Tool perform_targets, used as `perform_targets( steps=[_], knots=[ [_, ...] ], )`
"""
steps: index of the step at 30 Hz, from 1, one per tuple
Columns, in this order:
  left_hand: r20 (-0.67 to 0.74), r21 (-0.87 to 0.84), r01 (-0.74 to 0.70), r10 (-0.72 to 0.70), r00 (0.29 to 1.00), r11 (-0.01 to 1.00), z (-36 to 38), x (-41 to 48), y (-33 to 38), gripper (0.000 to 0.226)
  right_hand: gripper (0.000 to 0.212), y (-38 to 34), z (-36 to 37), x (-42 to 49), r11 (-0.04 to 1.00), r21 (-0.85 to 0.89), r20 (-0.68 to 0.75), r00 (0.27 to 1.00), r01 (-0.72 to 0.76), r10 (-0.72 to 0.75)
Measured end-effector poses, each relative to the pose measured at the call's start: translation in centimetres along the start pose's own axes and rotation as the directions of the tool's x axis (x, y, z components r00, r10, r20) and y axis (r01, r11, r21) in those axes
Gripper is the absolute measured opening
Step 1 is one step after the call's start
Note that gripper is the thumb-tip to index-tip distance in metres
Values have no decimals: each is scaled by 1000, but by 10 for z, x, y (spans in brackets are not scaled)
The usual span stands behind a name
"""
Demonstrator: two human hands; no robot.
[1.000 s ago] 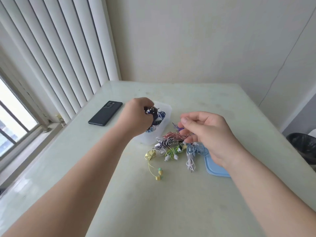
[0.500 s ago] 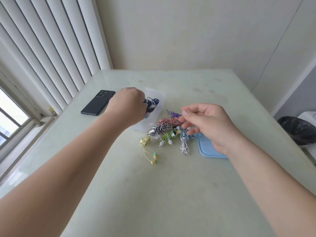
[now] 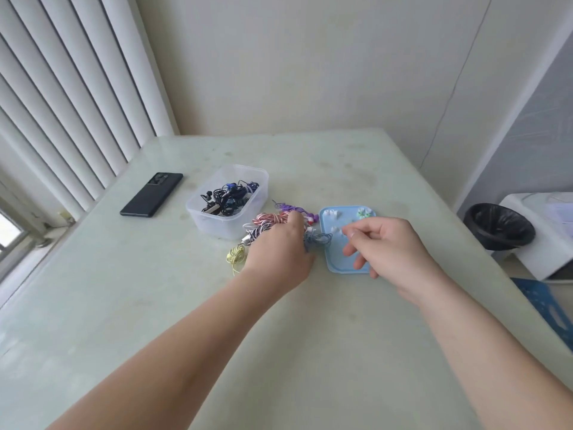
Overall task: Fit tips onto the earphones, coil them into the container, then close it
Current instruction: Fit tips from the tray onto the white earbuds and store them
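Right of the container (image 3: 228,226), which stands open with dark earphones (image 3: 228,198) coiled inside, a pile of loose earphones (image 3: 266,220) lies just beside its wall. My left hand (image 3: 279,252) rests on that pile, fingers curled under; I cannot tell what they grip. Further right, the blue lid (image 3: 339,263) carries tips (image 3: 333,214). My right hand (image 3: 390,246) hovers over it, thumb meeting forefinger; whether it holds a tip, I cannot tell. Left of the container, a phone (image 3: 152,193) lies near the table (image 3: 310,336) edge. Broad tabletop stretches toward me.

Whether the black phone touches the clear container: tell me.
Apart. The head view shows bare table between the black phone and the clear container.
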State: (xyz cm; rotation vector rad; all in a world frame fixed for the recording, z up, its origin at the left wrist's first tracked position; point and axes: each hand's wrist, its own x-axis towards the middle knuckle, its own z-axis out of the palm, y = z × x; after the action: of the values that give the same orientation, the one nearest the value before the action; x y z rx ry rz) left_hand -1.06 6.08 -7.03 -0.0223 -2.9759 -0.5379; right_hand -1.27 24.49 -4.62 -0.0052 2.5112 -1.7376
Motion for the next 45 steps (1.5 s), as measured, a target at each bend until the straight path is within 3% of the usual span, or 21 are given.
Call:
perform_targets(
  steps=[4, 7, 9, 14, 20, 23, 26, 31, 37, 42, 45],
  knots=[
    [66, -174, 105, -95, 993, 979, -18, 3, -3, 31, 14, 6, -11, -10, 999, 21, 55, 998, -35, 34],
    [172, -389, 219, -163, 971, 895, -41, -1, 0, 23, 10, 6, -3, -17, 995, 86, 115, 993, -42, 32],
    [215, -556, 265, -172, 961, 787, -59, -5, 0, 8, 9, 4, 5, -20, 987, 154, 153, 988, -50, 26],
    [315, -841, 296, -35, 948, 453, -93, -21, -4, 33, 38, -6, 17, -21, 957, 289, 183, 982, -16, -39],
    [389, -909, 366, 91, 917, 198, -97, -23, -9, 33, 45, -17, 24, -21, 921, 388, 302, 939, 36, -165],
    [398, -906, 366, 132, 908, 214, -94, -23, -6, 17, 47, -19, 24, -19, 884, 467, 345, 925, -20, -161],
    [326, -923, 292, 107, 939, 251, -84, -23, 0, 15, 43, -20, 21, -16, 848, 528, 402, 893, -44, -204],
    [272, -956, 255, 120, 955, 143, -65, -15, 6, 7, 28, -13, 16, -6, 811, 577, 442, 873, -103, -203],
    [196, -980, 196, 31, 980, 15, -32, -3, 2, 25, 21, 5, 14, 8, 792, 599, 344, 932, -123, -116],
    [184, -937, 181, -18, 983, 300, -12, -6, -1, 35, 30, 15, 9, 18, 782, 618, 186, 981, -81, -46],
    [176, -915, 173, -25, 984, 365, -6, -9, 6, 18, 20, 17, 5, 20, 821, 571, 159, 982, -10, -99]
  ],
)
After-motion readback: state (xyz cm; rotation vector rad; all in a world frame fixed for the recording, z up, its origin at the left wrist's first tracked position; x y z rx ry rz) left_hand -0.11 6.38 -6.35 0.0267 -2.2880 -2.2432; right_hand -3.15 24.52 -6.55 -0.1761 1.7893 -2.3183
